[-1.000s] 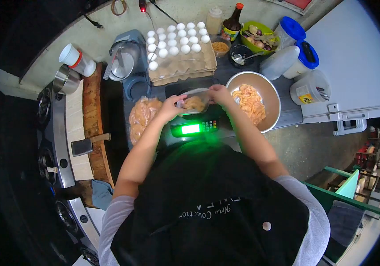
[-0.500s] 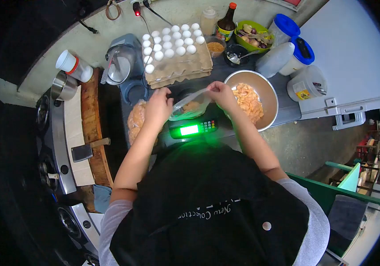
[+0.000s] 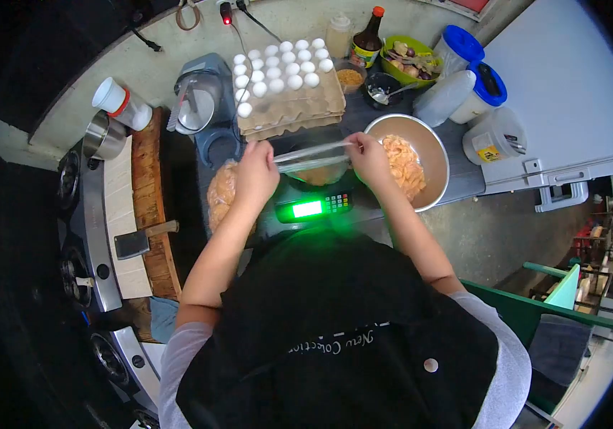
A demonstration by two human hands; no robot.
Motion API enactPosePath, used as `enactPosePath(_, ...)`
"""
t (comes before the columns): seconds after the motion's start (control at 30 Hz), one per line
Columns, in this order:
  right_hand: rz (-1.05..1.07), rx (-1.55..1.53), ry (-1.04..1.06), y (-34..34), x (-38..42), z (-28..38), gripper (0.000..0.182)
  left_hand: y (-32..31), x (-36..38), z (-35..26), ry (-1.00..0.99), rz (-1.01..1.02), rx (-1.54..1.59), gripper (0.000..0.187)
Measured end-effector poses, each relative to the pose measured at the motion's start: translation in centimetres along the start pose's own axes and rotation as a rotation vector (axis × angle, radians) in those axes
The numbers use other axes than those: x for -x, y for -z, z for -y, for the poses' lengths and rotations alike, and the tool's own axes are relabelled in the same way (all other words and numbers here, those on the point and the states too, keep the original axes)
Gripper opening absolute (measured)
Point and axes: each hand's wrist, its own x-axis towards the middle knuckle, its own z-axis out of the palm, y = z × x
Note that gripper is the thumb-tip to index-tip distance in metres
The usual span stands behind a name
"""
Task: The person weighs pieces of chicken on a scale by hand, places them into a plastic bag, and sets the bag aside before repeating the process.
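Note:
Between my hands a clear plastic bag (image 3: 315,166) is stretched by its top edge, with some brownish content low inside it. My left hand (image 3: 257,170) grips the left corner of the bag, fingers closed. The right corner is pinched in my right hand (image 3: 369,156). Under the bag is a digital scale (image 3: 312,208) with a lit green display. Left of the scale, beside my left forearm, lies a filled plastic bag (image 3: 221,191) of pale orange pieces. A metal bowl (image 3: 441,171) holding orange-pink meat pieces (image 3: 403,164) stands to the right of my right hand.
Behind the scale are stacked egg trays (image 3: 292,118) with white eggs. A sauce bottle (image 3: 366,41), a green bowl (image 3: 428,44) and blue-lidded containers (image 3: 462,44) stand at the back right. A cleaver (image 3: 132,244) and stove burners lie left.
The bag's top edge has been drawn straighter and tauter between my hands. My right hand has shifted slightly to the right, farther from my left hand.

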Motion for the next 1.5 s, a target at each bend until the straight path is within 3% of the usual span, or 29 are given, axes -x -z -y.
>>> enactPosePath(0.03,0.006,-0.215,-0.109,-0.3,-0.3,-0.4,0.023,0.1,-0.1,-0.6,-0.071,-0.011,0.038,0.013)
enactPosePath(0.07,0.006,-0.213,-0.109,-0.3,-0.6,-0.8,0.023,-0.3,-0.4,-0.4,-0.071,-0.012,0.040,0.013)
enactPosePath(0.13,0.219,-0.941,-0.344,-0.2,-0.5,-0.1,0.035,-0.7,-1.2,-0.6,0.242,0.248,0.431,0.015)
enactPosePath(0.17,0.219,-0.940,-0.344,-0.2,-0.3,0.3,0.035,-0.6,-1.7,-0.4,0.373,0.339,0.756,0.018)
enactPosePath(0.2,0.295,-0.888,-0.261,0.1,0.3,1.9,0.043,-0.5,-2.2,-0.9,0.373,0.337,0.756,0.018)
enactPosePath(0.27,0.373,-0.832,-0.181,-1.1,1.3,3.4,0.051,-0.8,-2.7,-2.1,0.454,0.323,1.279,0.016)
enactPosePath(0.33,0.416,-0.523,0.293,-2.8,1.6,4.3,0.049,-1.2,-2.7,-3.5,0.428,0.335,1.346,0.013)
enactPosePath(0.37,0.415,-0.523,0.295,-3.2,1.3,4.5,0.049,-1.1,-2.6,-4.1,0.438,0.410,1.332,0.016)
enactPosePath(0.47,0.255,-0.073,0.232,-3.7,0.2,4.6,0.024,-0.2,-2.0,-3.6,0.391,0.518,1.399,0.014)
enactPosePath(0.53,0.245,-0.161,0.169,-2.2,0.2,6.2,0.021,0.9,-1.3,-2.8,0.323,0.239,1.351,0.006)
enactPosePath(0.57,0.330,-0.374,0.088,-1.8,-0.2,6.3,0.023,0.2,-0.9,-1.0,0.252,0.221,1.073,0.037)
enactPosePath(0.6,0.416,-0.587,0.006,-1.6,-0.3,6.6,0.028,-0.8,0.0,-0.5,0.249,0.219,1.071,0.037)
enactPosePath(0.67,0.433,-0.724,0.113,-1.2,0.9,8.9,0.026,-3.0,1.7,0.0,-0.190,0.039,0.400,0.086)
enactPosePath(0.73,0.507,-0.636,0.079,-1.3,1.9,11.0,0.026,-8.7,2.2,2.6,0.060,0.191,0.719,0.122)
enactPosePath(0.77,0.564,-0.667,0.082,-2.2,1.7,10.4,0.027,-15.8,2.8,9.2,0.178,0.283,0.960,0.106)
enactPosePath(0.8,0.568,-0.667,0.086,-2.1,2.1,10.9,0.027,-14.9,3.0,8.3,0.177,0.278,0.958,0.106)
enactPosePath(0.9,0.549,-0.689,0.175,-1.6,3.5,11.1,0.025,-8.4,3.6,0.3,0.104,0.018,0.896,0.059)
enactPosePath(0.93,0.554,-0.688,0.177,-0.9,4.1,11.5,0.025,-7.2,3.1,-0.4,0.106,0.013,0.895,0.059)
enactPosePath(1.0,0.378,-0.832,0.020,1.2,5.2,12.3,0.025,-5.5,2.4,-0.7,-0.012,0.156,0.568,0.032)
enactPosePath(1.07,0.399,-0.849,-0.054,3.3,4.7,10.0,0.023,-6.5,3.0,1.2,-0.037,0.108,0.483,0.023)
enactPosePath(1.13,0.235,-0.857,-0.097,4.8,4.4,7.8,0.020,-6.0,3.1,1.4,-0.064,0.062,0.400,0.017)
enactPosePath(1.17,0.235,-0.857,-0.097,5.4,4.1,6.5,0.020,-5.0,3.2,1.0,-0.069,0.117,0.344,0.017)
enactPosePath(1.23,-0.055,-0.826,-0.121,6.2,3.8,4.9,0.016,-3.5,3.5,-0.2,-0.066,0.172,0.287,0.017)
enactPosePath(1.27,-0.051,-0.826,-0.121,6.2,3.9,4.8,0.016,-3.0,3.4,-0.7,-0.058,0.197,0.157,0.018)
enactPosePath(1.33,-0.716,0.039,0.510,6.2,5.0,5.9,0.016,-2.6,3.3,-1.3,-0.053,0.219,0.026,0.018)
enactPosePath(1.43,-0.037,0.484,0.942,4.5,6.9,8.5,0.039,-2.9,3.5,-2.5,-0.075,0.249,-0.147,0.020)
enactPosePath(1.5,-0.076,0.791,0.962,0.7,6.5,6.4,0.054,-3.2,3.5,-3.3,-0.165,0.186,-0.149,0.021)
